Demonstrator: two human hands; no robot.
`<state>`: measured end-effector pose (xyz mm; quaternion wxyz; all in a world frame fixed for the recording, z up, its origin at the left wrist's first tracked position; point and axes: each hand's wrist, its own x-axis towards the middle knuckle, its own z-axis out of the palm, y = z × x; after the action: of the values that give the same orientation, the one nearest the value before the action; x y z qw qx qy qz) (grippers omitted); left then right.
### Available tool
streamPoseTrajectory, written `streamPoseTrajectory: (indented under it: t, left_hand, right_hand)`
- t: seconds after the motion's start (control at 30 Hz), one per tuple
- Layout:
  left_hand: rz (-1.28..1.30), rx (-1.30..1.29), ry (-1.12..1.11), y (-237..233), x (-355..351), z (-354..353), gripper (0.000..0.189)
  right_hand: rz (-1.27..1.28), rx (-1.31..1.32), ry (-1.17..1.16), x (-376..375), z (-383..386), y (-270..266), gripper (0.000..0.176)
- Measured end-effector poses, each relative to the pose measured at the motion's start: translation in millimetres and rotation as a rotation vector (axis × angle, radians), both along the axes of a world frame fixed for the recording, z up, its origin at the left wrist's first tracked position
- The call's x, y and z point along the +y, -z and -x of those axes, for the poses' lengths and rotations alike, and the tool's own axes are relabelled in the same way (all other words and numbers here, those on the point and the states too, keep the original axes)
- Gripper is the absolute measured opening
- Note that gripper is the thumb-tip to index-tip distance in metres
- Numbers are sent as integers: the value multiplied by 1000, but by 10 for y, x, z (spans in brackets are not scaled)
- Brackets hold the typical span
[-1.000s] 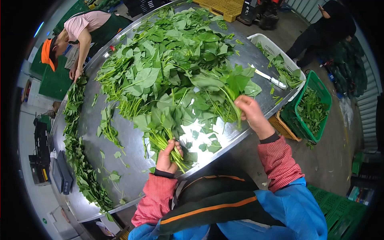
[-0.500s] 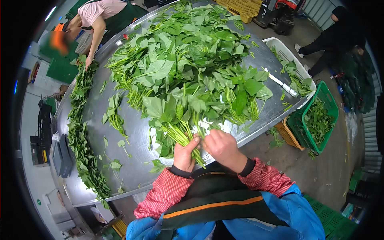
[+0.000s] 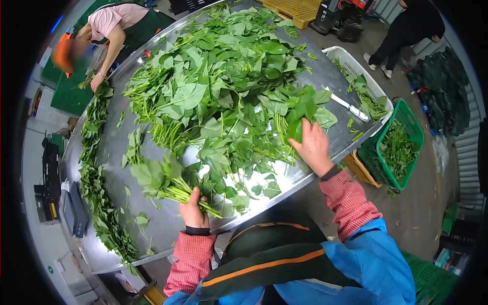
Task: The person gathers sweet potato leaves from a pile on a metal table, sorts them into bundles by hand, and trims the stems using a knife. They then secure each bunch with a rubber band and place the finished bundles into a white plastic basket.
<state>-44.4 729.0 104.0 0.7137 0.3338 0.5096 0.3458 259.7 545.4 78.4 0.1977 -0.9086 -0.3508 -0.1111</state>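
Left hand: my left hand [image 3: 194, 211] is clamped in a fist round the stem ends of a bunch [image 3: 162, 183], leaves fanning out to the left.
Right hand: the right hand [image 3: 311, 146] is reaching into the near right edge of the pile [image 3: 218, 76]. Its fingers are curled and buried under a dark leaf, so I can't tell if it's actually got a grip on anything.
Where the bunch is: just off the pile's near left edge, lying low over the bare steel table [image 3: 114, 152].
Handling: I'd guess super light and floppy. The leaves look like they'd bruise and tear easily, and the stems are the only firm bit.
Where to grab: low on the stems, all gathered together, never by the leaves.
Right of the pile: a knife [image 3: 348, 105] lies on the table edge, with a white crate [image 3: 351, 61] and a green basket [image 3: 409, 122] just past it, both with greens in them.
Left of the pile: a long row of greens [image 3: 96, 188] follows the table rim.
Far left of the pile: a co-worker's hand [image 3: 95, 81] rests at the row's far end.
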Motion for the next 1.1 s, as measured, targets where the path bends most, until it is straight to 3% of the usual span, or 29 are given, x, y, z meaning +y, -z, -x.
streamPoseTrajectory:
  t: [0.03, 0.13, 0.2, 0.27, 0.3, 0.43, 0.53, 0.67, 0.77, 0.8, 0.87, 0.97, 1.07, 1.1]
  left_hand:
    - [-14, -12, 35, -16, -46, -79, 17]
    - [-5, -36, 113, -104, -151, -266, 18]
    - [0, -18, 164, -81, -181, -289, 19]
    - [22, -56, 138, 103, -154, -229, 18]
    - [48, -65, 125, 124, -156, -229, 18]
    - [97, -66, 109, 100, -265, -366, 18]
    - [63, -84, 152, 9, -355, -569, 18]
    - [16, -87, 212, -94, -448, -764, 17]
    - [15, -132, 210, -193, -520, -844, 16]
    - [30, -124, 193, -187, -529, -819, 16]
    - [52, -128, 162, -159, -526, -832, 16]
    - [84, -141, 132, -146, -554, -864, 16]
    - [85, -134, 132, -72, -571, -886, 16]
    - [86, -129, 145, -72, -575, -898, 16]
  right_hand:
    - [38, -66, 8, 40, -96, 63, 32]
    - [-40, 211, 135, -60, -456, 146, 37]
    - [-227, 289, 175, -312, -782, 190, 36]
    - [-172, 346, 307, -627, -1080, 256, 36]
    - [49, 363, 356, -740, -1143, 177, 47]
    - [117, -212, 217, -627, -806, -336, 43]
    - [126, -127, 15, -324, -482, -341, 31]
    - [233, -118, -170, -261, -499, 445, 26]
    - [-239, 954, -79, -262, -661, 9, 17]
    - [-562, 1234, -177, -307, -714, -189, 15]
    - [-804, 1515, -233, -434, -823, -268, 15]
    - [-887, 1687, -38, -514, -802, 192, 18]
    - [-987, 1681, 46, -461, -587, 3, 19]
    - [-795, 1535, 64, -480, -571, 27, 19]
